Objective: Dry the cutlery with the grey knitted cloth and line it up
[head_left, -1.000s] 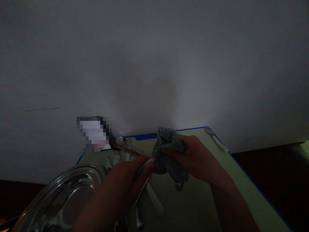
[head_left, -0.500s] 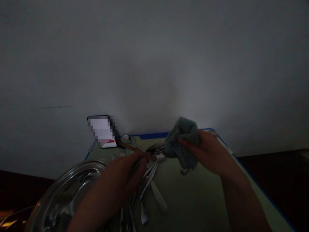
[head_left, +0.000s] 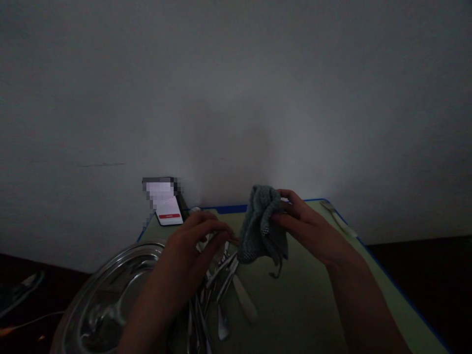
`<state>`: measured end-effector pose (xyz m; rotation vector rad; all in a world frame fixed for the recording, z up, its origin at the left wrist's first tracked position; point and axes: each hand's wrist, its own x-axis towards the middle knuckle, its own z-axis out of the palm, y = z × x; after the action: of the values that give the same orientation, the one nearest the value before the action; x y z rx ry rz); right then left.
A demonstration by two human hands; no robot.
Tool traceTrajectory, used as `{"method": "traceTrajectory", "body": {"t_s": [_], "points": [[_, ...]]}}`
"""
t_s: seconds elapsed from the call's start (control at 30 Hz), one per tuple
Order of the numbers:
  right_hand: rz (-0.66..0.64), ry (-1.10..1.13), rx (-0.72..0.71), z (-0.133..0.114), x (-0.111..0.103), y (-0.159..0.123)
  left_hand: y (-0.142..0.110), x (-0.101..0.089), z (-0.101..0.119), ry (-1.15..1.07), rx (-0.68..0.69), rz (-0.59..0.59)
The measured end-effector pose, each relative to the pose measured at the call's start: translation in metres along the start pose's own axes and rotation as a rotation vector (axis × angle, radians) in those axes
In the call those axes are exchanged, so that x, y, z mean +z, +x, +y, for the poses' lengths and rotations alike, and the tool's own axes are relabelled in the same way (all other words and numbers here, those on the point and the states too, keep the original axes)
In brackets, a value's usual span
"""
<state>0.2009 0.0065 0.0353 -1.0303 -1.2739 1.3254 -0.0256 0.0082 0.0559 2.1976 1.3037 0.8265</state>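
My right hand (head_left: 306,223) grips a grey-green cloth (head_left: 260,221), bunched up with its lower corner and a loop hanging down. My left hand (head_left: 199,241) is closed, thumb and fingertips pinched together, around what looks like a wooden chopstick (head_left: 234,241). Only a short brown length of it shows, running from my fingertips to the cloth's left edge. Under and beside my left hand lies a pile of metal cutlery (head_left: 212,290). A pale-handled utensil (head_left: 245,300) lies at the pile's right side.
A large shiny metal bowl (head_left: 88,295) stands at the lower left, partly behind my left forearm. A lit phone (head_left: 165,201) leans against the wall at the back left. One fork (head_left: 339,219) lies along the table's right edge. The green table (head_left: 306,305) has a blue rim.
The cloth and my right hand have moved left, closer to my left hand, and the cloth now hangs more upright. The brown stick behind my left hand has mostly gone from sight.
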Motion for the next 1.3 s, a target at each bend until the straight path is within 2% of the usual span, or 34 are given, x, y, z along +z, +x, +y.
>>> {"method": "traceTrajectory", "body": {"t_s": [0.1, 0.23, 0.37, 0.43, 0.57, 0.63, 0.73, 0.83, 0.93, 1.13, 1.3], "points": [[0.004, 0.011, 0.004, -0.002, 0.004, 0.003, -0.002, -0.003, 0.002, -0.032, -0.037, 0.069], [0.039, 0.017, -0.006, -0.001, 0.005, 0.006, -0.008, -0.006, 0.008, -0.218, -0.135, 0.13], [0.028, -0.039, -0.008, -0.001, 0.006, 0.005, -0.01, -0.007, 0.012, -0.456, -0.201, 0.13], [0.004, -0.118, -0.007, -0.004, 0.008, 0.003, -0.01, -0.005, 0.013, -0.5, -0.208, 0.129], [-0.091, -0.334, -0.075, -0.013, 0.015, -0.005, -0.008, 0.001, 0.014, -0.421, -0.185, 0.123], [-0.222, -0.468, -0.116, -0.017, 0.021, -0.009, -0.007, 0.003, 0.016, -0.378, -0.166, 0.119], [-0.383, -0.656, -0.103, -0.02, 0.029, -0.014, -0.006, 0.006, 0.017, -0.312, -0.147, 0.137], [-0.372, -0.767, -0.072, -0.018, 0.031, -0.015, -0.005, 0.007, 0.017, -0.278, -0.125, 0.157], [-0.372, -0.783, -0.071, -0.019, 0.028, -0.015, -0.004, 0.006, 0.016, -0.224, -0.098, 0.125], [-0.361, -0.794, -0.053, -0.024, 0.019, -0.016, -0.005, 0.0, 0.012, -0.098, -0.107, 0.035], [-0.373, -0.789, -0.064, -0.024, 0.017, -0.016, -0.007, -0.002, 0.012, 0.009, -0.106, -0.085]]}}
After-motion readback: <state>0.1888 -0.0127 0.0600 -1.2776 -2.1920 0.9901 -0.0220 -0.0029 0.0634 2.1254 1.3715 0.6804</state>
